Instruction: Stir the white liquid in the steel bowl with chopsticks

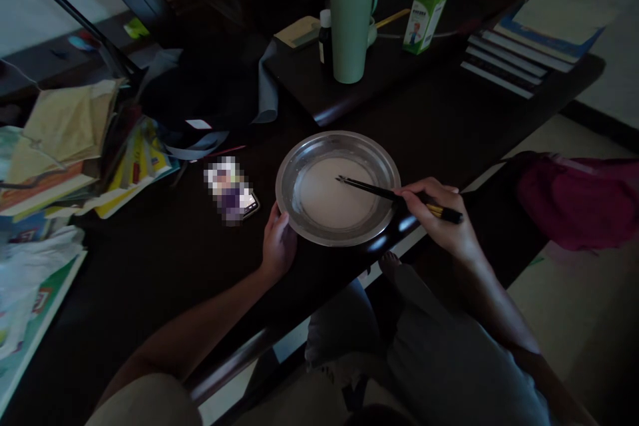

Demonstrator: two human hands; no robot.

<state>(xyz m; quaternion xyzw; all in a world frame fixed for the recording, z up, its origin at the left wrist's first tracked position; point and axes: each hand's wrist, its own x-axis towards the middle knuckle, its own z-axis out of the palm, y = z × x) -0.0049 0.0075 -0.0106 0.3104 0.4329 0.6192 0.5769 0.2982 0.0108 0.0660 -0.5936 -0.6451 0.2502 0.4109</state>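
A round metal dish [299, 170] holding pale white liquid or porridge sits near the front edge of a dark wooden table [164, 259]. My left hand [277, 244] grips the dish's near-left rim with the thumb on the rim. My right hand [439, 219] is closed on a pair of dark chopsticks [372, 189]. Their tips reach over the middle of the white contents.
A phone [232, 194] lies left of the dish. Stacked books and papers [74, 146] crowd the left side. A green tumbler [351, 13], a small dark bottle [325, 40] and a carton [424, 13] stand behind. A book stack [524, 46] sits at the back right; red cloth [579, 200] is on the right.
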